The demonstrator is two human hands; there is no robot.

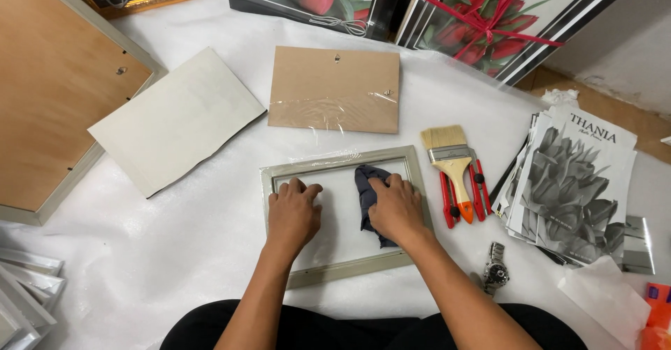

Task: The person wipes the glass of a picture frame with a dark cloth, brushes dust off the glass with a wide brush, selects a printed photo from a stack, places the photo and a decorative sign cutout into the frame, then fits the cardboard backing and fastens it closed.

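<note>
**Two hands on a silver frame, one with a dark cloth**

Head view: small silver picture frame (347, 213) lies flat on white foam sheet (175, 252), dead centre, long sides running 9 to 3 o'clock. Left hand (292, 210) rests palm down on the frame's glass at its 9 o'clock side, fingers loosely curled, fingertips near the upper rail, gripping nothing. Right hand (395, 206) sits at the 3 o'clock side, palm down, fingers bent over a dark grey cloth (368, 196) and pressing it to the glass; cloth shows at the hand's 9 o'clock edge.

Around the frame: brown backing board (334, 89) at 12 o'clock, well apart. White sheet (176, 119) at 10 o'clock. Large wooden-backed frame (56, 91) at far 9–10 o'clock. Paintbrush (451, 165) with a wooden handle at 3 o'clock, just beside the frame, lying between two red cutters (479, 189). Stack of grey flower prints (573, 182) further out at 3 o'clock. Metal wristwatch (495, 269) at 4 o'clock. Red tulip pictures (489, 21) lean along the top at 12–1 o'clock. Stacked white mouldings (24, 297) at 8 o'clock.
</note>
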